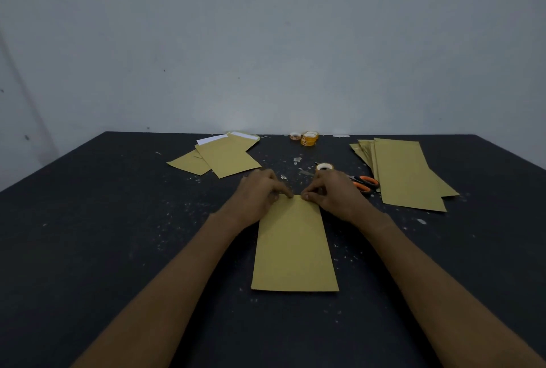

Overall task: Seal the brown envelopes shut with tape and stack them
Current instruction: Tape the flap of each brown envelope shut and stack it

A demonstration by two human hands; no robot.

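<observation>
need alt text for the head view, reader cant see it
A left hand and right hand pinch the far edge of a brown envelope lying flat on a dark table. A tape roll and scissors lie just beyond the right hand, with a stack of envelopes at right and a looser pile at left.

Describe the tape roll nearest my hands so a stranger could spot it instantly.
On the dark table, look just beyond the right hand holding the brown envelope, left of the orange-handled scissors. That tape roll lies alone, unlike the yellowish rolls clustered at the far edge.
</observation>
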